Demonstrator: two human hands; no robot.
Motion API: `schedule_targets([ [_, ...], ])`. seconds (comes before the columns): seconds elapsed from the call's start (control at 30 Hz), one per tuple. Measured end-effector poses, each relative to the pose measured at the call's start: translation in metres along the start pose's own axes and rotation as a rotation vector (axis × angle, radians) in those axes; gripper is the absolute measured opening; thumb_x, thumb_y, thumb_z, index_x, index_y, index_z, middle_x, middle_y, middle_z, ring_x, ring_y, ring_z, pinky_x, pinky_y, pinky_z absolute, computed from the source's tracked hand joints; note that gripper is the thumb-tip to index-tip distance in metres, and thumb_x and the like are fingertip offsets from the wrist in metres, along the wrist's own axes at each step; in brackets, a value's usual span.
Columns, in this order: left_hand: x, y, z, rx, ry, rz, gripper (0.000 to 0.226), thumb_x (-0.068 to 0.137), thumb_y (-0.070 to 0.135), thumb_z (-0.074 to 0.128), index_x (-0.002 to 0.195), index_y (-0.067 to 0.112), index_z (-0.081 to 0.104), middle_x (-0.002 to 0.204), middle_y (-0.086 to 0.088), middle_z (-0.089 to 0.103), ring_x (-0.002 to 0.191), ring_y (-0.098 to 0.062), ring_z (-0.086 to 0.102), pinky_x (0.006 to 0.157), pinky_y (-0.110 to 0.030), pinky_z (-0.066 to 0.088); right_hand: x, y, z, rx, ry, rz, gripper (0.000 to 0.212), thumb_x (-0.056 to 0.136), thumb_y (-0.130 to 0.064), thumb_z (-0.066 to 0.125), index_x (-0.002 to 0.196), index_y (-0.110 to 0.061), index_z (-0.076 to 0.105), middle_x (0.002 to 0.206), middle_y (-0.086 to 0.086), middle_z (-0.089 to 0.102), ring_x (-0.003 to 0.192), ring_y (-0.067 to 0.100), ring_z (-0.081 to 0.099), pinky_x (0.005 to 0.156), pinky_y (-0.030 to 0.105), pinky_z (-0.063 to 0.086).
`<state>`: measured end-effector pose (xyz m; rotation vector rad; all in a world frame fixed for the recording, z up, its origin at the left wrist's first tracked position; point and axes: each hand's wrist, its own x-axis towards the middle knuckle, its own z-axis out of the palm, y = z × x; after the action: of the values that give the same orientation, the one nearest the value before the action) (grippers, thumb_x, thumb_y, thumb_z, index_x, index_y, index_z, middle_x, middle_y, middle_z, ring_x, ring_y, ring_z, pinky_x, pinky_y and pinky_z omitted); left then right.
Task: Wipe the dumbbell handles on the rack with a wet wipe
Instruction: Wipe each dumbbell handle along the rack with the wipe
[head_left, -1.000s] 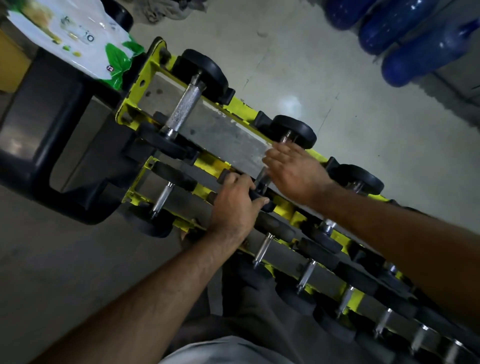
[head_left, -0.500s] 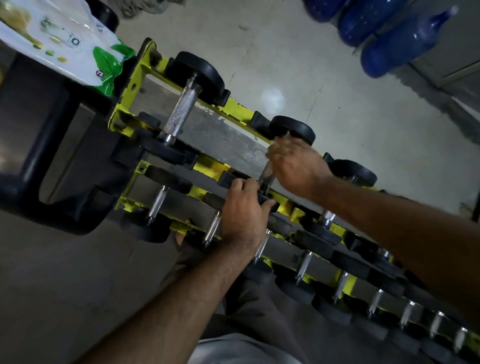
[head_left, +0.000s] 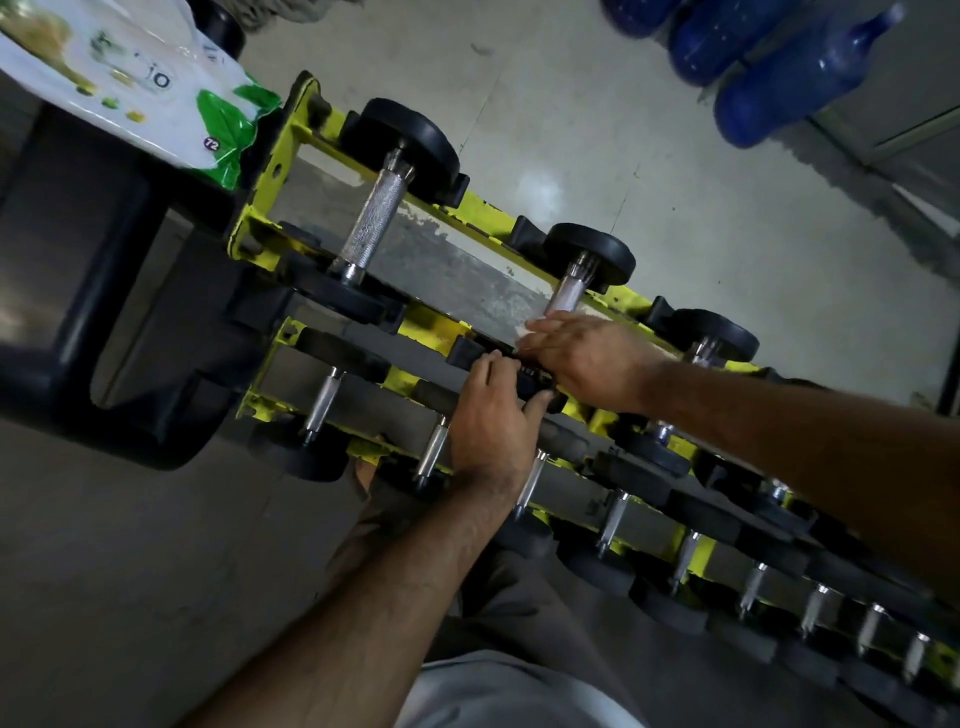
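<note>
lower half of the second dumbbell's handle (head_left: 569, 291) and most of the wet wipe (head_left: 523, 329) under the right hand (head_left: 587, 358)

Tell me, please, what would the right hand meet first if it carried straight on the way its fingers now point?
The right hand points up-left across the yellow rack. Probably the first thing met is the grey plate between the upper dumbbell handles, then the knurled handle beyond; depth is unclear.

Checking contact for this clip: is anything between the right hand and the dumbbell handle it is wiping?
Only the wet wipe, a white bit showing at the fingertips. The right hand lies over the handle of the second top-row dumbbell; nothing else visible intervenes.
</note>
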<state>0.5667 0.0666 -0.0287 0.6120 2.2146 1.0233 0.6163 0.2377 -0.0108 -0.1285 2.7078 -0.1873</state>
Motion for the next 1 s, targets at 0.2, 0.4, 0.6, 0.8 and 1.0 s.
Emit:
schedule_targets([
  [0.2,0.0,-0.001,0.001,0.002,0.007,0.006,0.045,0.085,0.034,0.075,0.119,0.009,0.06,0.136,-0.005,0.054,0.126,-0.021,0.052,0.097,-0.033,0.048,0.005,0.005,0.008,-0.077,0.038,0.135,0.039,0.088,-0.008,0.065,0.127,-0.009,0.067,0.133,0.011,0.066,0.131,0.027,0.056,0.117,0.043,0.03],
  [0.4,0.001,-0.002,0.002,0.011,0.025,0.023,0.049,0.085,0.042,0.073,0.12,0.01,0.059,0.133,-0.004,0.055,0.123,-0.021,0.054,0.096,-0.035,0.052,-0.004,0.022,0.004,0.004,0.062,0.036,0.041,0.095,-0.012,0.049,0.134,-0.016,0.062,0.142,0.004,0.059,0.137,0.023,0.05,0.119,0.045,0.034],
  [0.6,0.005,-0.002,-0.001,0.013,0.0,0.015,0.045,0.084,0.038,0.075,0.118,0.014,0.058,0.122,0.0,0.055,0.106,-0.016,0.057,0.075,-0.023,0.045,-0.019,-0.001,0.031,0.028,0.14,-0.091,0.042,0.094,-0.011,0.054,0.136,-0.01,0.06,0.141,0.01,0.059,0.136,0.028,0.052,0.114,0.048,0.04],
  [0.8,0.009,-0.004,-0.004,0.033,-0.006,0.02,0.041,0.085,0.041,0.074,0.113,0.016,0.058,0.117,0.004,0.054,0.094,-0.007,0.052,0.066,-0.018,0.039,-0.019,0.02,0.031,-0.024,0.244,0.147,0.056,0.096,-0.009,0.048,0.151,-0.012,0.039,0.156,0.012,0.04,0.148,0.028,0.034,0.121,0.049,0.027],
  [1.0,0.028,-0.028,-0.017,-0.138,-0.092,-0.009,0.034,0.082,0.038,0.078,0.108,0.021,0.062,0.112,0.007,0.059,0.098,-0.013,0.059,0.07,-0.023,0.047,-0.025,0.03,0.044,-0.041,0.246,0.068,0.054,0.101,-0.015,0.04,0.155,-0.015,0.032,0.16,0.01,0.034,0.151,0.028,0.027,0.124,0.049,0.02],
])
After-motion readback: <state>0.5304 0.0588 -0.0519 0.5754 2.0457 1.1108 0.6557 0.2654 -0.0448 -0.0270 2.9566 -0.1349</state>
